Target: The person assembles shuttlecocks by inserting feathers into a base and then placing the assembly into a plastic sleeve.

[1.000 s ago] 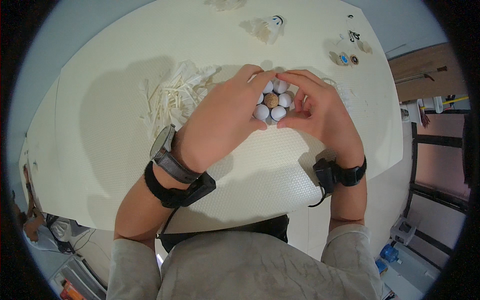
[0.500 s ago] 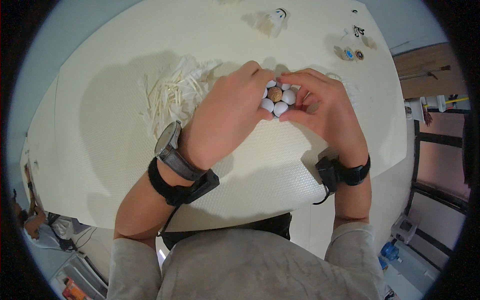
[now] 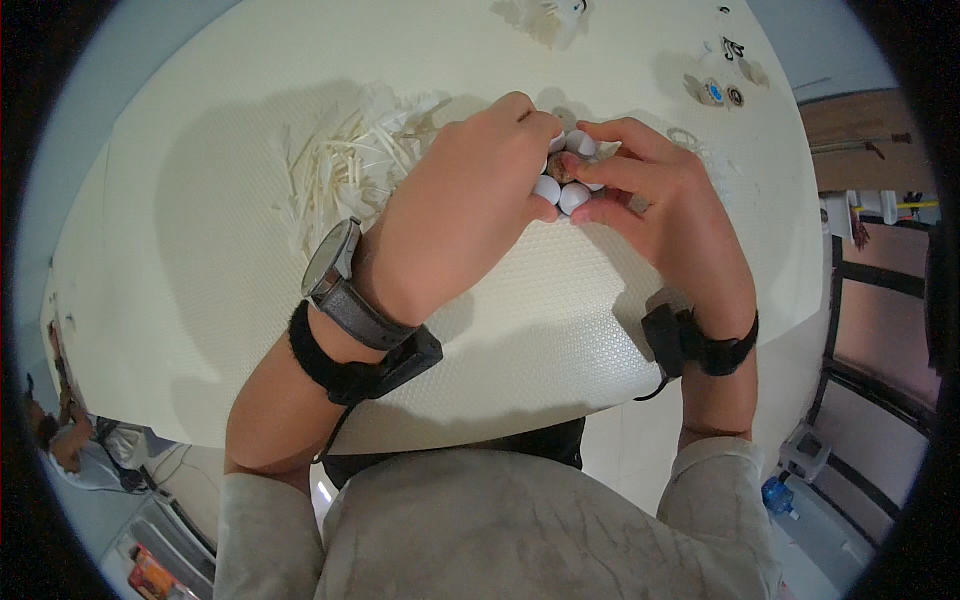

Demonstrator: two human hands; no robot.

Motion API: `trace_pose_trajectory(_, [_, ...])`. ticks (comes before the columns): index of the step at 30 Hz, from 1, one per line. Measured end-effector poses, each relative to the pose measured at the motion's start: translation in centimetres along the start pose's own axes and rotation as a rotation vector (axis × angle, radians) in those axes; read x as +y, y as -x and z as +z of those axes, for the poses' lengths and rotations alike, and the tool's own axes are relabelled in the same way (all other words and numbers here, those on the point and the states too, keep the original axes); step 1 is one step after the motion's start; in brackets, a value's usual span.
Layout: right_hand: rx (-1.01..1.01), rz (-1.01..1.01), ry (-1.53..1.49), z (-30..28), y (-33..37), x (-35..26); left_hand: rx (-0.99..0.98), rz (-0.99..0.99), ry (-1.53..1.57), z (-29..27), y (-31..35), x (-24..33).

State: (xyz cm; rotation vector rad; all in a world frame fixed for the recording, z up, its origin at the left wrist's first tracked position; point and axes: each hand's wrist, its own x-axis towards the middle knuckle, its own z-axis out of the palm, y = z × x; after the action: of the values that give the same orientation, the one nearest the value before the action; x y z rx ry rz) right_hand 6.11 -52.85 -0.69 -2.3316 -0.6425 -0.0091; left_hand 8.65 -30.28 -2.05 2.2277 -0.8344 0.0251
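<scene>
Between my hands on the table is a tight ring of several white dome-topped pieces (image 3: 574,199), like shuttlecock heads, around a brown cork-like piece (image 3: 557,170). My left hand (image 3: 440,205) curls against the ring's left side, its thumb at the near edge and its fingers at the far edge. From the right, my right hand (image 3: 665,190) closes round the other side. One of its fingers touches the brown piece, while its thumb presses a near white one. Some pieces are partly hidden by fingers.
Beside my left hand lies a loose pile of white feathers and quills (image 3: 350,160) on the textured white table (image 3: 530,320). A worn shuttlecock (image 3: 555,22) lies at the far side. Small round parts (image 3: 713,92) and a dark bent piece (image 3: 733,48) sit at the far right.
A right-hand finger has come in over the ring onto the brown piece. The whole scene has shifted slightly in view; the ring stays between both hands.
</scene>
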Motion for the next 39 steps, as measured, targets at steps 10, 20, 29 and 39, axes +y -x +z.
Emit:
trace_pose_trajectory(10, [0.010,0.032,0.058,0.3,0.1,-0.6,0.004,0.014,0.015,0.0,0.0,-0.2])
trace_pose_trajectory(20, [0.065,0.065,-0.034,0.1,0.0,-1.2,-0.012,-0.012,0.071,-0.2,-0.2,-0.7])
trace_pose_trajectory(29, [0.114,0.103,-0.069,0.6,0.3,-1.0,-0.031,-0.042,0.025,-0.1,-0.4,-0.2])
trace_pose_trajectory(39, [0.000,0.168,-0.021,-0.2,-0.2,-1.4,-0.018,-0.033,0.027,-0.5,-0.3,-0.5])
